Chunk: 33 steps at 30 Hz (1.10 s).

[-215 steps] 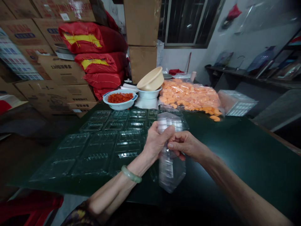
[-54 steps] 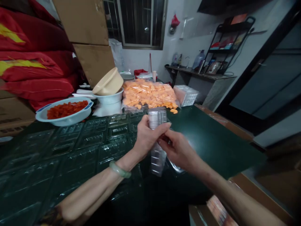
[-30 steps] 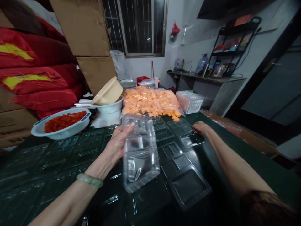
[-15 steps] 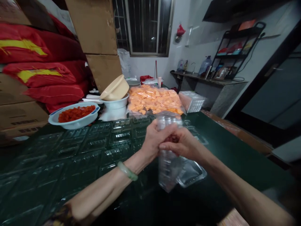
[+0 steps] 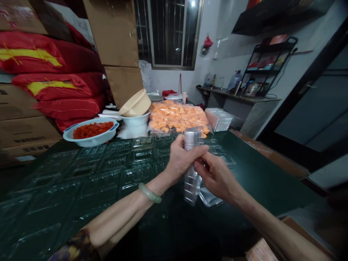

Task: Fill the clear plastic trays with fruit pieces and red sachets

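My left hand (image 5: 179, 157), with a pale green bangle on its wrist, is wrapped round a stack of clear plastic trays (image 5: 191, 188). The stack stands on edge above the table, its ribbed side towards me. At the stack's right edge, my right hand (image 5: 219, 175) has its fingers closed in a pinch close to my left thumb. Whether a single tray is between those fingertips is hidden. Just behind the right hand, a clear tray (image 5: 210, 197) lies low over the table. Rows of clear plastic trays (image 5: 98, 185) cover the table's left side.
A dark green table (image 5: 261, 185) spreads before me. Along its back stand a basin of red-orange pieces (image 5: 91, 142), a cream tub (image 5: 136, 103), a bag of orange pieces (image 5: 178, 116) and a wrapped tray stack (image 5: 220, 119). Red bundles (image 5: 67, 87) and cartons (image 5: 119, 87) rise at left.
The tray stack has turned more edge-on and looks narrower. My right hand has moved slightly to the right and opened a small gap from the left hand's fingers. The view has shifted a little.
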{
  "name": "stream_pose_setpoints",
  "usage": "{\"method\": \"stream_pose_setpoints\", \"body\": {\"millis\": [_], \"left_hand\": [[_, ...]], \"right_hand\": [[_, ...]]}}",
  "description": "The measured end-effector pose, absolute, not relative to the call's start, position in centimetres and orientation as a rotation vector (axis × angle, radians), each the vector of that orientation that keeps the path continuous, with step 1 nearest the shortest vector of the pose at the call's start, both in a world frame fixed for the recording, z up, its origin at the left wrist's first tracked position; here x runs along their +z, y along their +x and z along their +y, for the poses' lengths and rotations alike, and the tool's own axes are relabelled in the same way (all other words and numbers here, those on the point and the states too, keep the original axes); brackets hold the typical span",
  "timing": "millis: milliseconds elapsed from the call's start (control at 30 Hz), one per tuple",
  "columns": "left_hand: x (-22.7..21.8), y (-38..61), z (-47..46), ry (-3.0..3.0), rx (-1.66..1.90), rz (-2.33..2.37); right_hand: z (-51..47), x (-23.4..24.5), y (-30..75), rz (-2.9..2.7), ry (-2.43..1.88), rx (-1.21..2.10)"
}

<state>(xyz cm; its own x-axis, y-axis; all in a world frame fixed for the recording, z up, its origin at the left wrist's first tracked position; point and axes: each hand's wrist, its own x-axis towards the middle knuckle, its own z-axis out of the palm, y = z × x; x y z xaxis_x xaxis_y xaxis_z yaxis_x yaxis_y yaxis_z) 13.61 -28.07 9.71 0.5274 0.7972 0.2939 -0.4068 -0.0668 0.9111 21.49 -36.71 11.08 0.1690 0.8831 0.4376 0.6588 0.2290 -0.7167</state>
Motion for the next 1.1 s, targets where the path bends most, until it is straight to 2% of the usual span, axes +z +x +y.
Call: {"method": "stream_pose_setpoints", "body": {"millis": [67,133,267,333,367,433,533,667,900,1100], "left_hand": [[9.9,14.2,-27.9,1.299,1.028,0.305],[10.1,14.8,-27.5,1.245,1.015,0.265],[10.5,14.9,-25.2,1.068,1.052,0.353],[10.4,14.2,-23.4,1.016,1.078,0.406],[10.3,13.8,-22.5,1.008,1.088,0.429],[10.0,13.0,-20.9,1.001,1.072,0.464],[9.5,12.3,-19.6,0.974,0.99,0.518],[8.9,12.8,-19.6,0.916,0.91,0.569],[8.1,14.2,-20.5,0.88,0.818,0.562],[7.4,14.6,-21.5,0.878,0.819,0.556]], "right_hand": [[-38.0,11.7,21.4,-1.542,-1.523,0.125],[-39.8,12.7,22.5,-1.491,-1.564,0.088],[-44.8,13.9,29.1,-1.031,-1.696,0.045],[-47.5,12.7,33.6,-0.782,-1.695,0.157],[-48.8,11.5,35.9,-0.721,-1.719,0.347],[-50.8,8.1,39.9,-0.649,-1.76,0.704],[-52.1,2.6,43.7,-0.572,-1.72,0.917],[-50.0,-0.8,45.1,-0.555,-1.795,0.993],[-42.2,-0.7,45.6,-0.664,-2.326,0.981],[-40.7,-1.5,44.6,-0.76,-2.585,0.831]]}}
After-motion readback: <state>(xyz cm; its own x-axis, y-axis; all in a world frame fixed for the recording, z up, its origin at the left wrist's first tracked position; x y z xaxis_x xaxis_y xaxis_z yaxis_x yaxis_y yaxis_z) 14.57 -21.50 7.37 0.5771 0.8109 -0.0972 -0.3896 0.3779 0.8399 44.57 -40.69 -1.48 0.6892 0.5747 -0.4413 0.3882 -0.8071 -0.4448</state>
